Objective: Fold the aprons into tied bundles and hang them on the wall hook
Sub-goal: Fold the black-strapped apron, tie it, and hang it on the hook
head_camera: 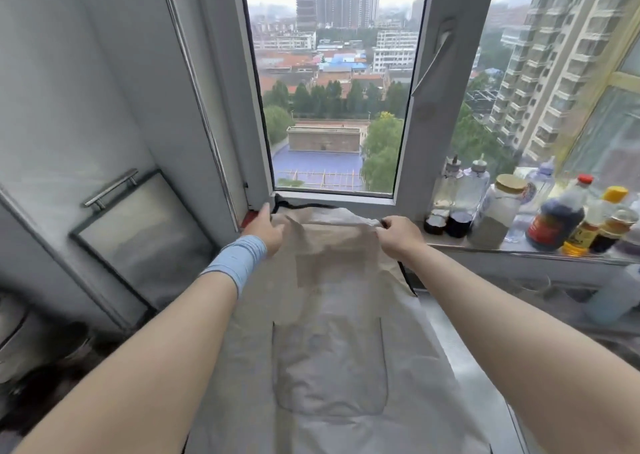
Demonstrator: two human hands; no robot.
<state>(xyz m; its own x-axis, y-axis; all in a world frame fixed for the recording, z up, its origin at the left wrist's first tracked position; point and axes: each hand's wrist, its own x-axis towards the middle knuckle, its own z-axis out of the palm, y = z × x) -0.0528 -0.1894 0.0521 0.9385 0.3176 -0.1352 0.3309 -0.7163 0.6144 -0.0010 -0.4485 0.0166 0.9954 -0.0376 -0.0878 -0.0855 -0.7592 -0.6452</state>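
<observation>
A pale beige apron (329, 315) with a front pocket lies stretched out flat on the counter, its bib end toward the window. A black strap (304, 206) runs along the bib's far edge. My left hand (265, 230), a light blue band on its wrist, grips the bib's top left corner. My right hand (398, 233) pinches the top right corner, fingers curled over the fabric edge. No wall hook is in view.
An open window (332, 90) stands straight ahead above the sill. Several sauce and oil bottles (554, 218) crowd the sill on the right. A framed glass panel with a metal handle (138, 239) leans at the left. A steel counter edge (460, 336) shows beside the apron.
</observation>
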